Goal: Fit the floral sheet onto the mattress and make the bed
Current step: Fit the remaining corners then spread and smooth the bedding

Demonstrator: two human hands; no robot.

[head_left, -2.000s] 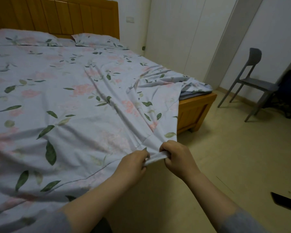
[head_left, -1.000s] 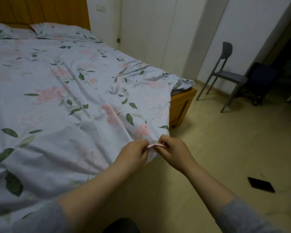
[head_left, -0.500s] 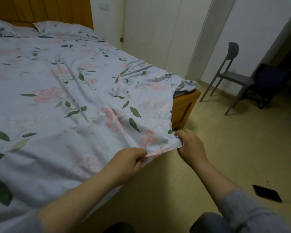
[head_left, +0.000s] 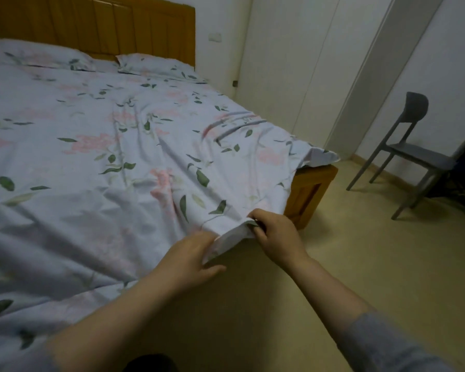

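I have my right hand [head_left: 275,236] pinched on the hem of the pale-blue floral cotton sheet [head_left: 134,167] at the bed's side edge, left hand [head_left: 192,255] gripping beside it; 1 hard tug could, I judge, drag the far corner loose.

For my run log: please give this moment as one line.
stage: sheet fitting | left hand: holding floral sheet edge | right hand: pinching same edge | far corner: loose

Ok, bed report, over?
Left hand and right hand both pinching the pale blue floral sheet hem. Far corner rumpled, untucked. Nothing blocking.
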